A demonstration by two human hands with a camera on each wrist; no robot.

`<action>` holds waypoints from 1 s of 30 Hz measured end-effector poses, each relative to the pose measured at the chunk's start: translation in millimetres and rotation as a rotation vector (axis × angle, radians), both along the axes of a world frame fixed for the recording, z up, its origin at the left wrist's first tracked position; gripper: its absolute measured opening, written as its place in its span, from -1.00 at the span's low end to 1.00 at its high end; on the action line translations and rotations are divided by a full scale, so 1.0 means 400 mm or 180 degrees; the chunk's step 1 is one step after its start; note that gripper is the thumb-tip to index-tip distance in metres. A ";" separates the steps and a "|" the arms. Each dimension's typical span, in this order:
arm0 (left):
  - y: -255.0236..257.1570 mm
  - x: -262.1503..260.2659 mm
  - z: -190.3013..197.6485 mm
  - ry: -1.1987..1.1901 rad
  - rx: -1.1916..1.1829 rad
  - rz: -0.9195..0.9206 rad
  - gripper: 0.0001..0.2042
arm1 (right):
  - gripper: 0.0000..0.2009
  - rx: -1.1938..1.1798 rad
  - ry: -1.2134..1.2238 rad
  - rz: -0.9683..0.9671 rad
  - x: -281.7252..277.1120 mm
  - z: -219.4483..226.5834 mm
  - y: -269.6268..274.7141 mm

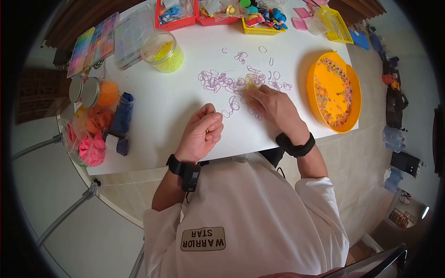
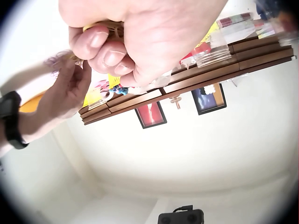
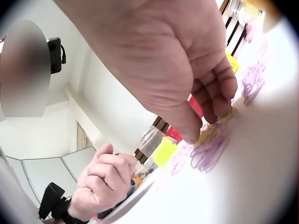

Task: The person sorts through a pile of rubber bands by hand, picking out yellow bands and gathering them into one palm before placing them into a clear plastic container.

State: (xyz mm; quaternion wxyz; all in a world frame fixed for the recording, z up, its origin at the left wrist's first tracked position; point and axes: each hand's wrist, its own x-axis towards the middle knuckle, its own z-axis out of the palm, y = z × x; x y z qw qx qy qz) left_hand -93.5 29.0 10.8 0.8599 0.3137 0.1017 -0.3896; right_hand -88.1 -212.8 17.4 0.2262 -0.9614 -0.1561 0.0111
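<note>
Purple rubber bands [image 1: 221, 82] lie in a loose, tangled spread on the white table, with a few yellow rubber bands [image 3: 209, 135] among them. My right hand [image 1: 278, 109] reaches down into the right part of this spread. Its thumb and fingertips pinch at the yellow bands, right at the table surface in the right wrist view. Near the table's front edge, my left hand [image 1: 200, 132] is curled into a fist, left of the spread. Yellowish bands [image 2: 117, 30] show inside its curled fingers in the left wrist view; most of that bundle is hidden by the palm.
An orange tub [image 1: 338, 99] with colourful beads stands at the right. Toward the back left is a jar [image 1: 169, 58] of neon-yellow bands. Jars and bags [image 1: 92, 150] line the left edge; red baskets [image 1: 178, 22] and a yellow basket [image 1: 263, 31] stand at the back.
</note>
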 end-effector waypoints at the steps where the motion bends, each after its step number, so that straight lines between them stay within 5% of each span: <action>1: -0.001 -0.001 0.003 -0.0022 0.0027 -0.0017 -0.79 | -0.82 0.0000 0.0034 0.0032 0.003 -0.007 0.000; 16: -0.023 -0.006 -0.016 -0.0162 -0.0074 -0.0399 -0.65 | -0.79 0.0799 0.0140 -0.0203 -0.007 0.057 -0.043; 24: -0.077 -0.006 0.002 -0.0198 0.0073 -0.0522 -0.87 | -0.85 0.1619 0.0779 -0.0522 -0.050 0.093 -0.007; 30: -0.105 -0.013 -0.008 -0.0424 0.0119 -0.0570 -0.84 | -0.87 0.1305 0.0667 -0.0530 -0.062 0.100 0.021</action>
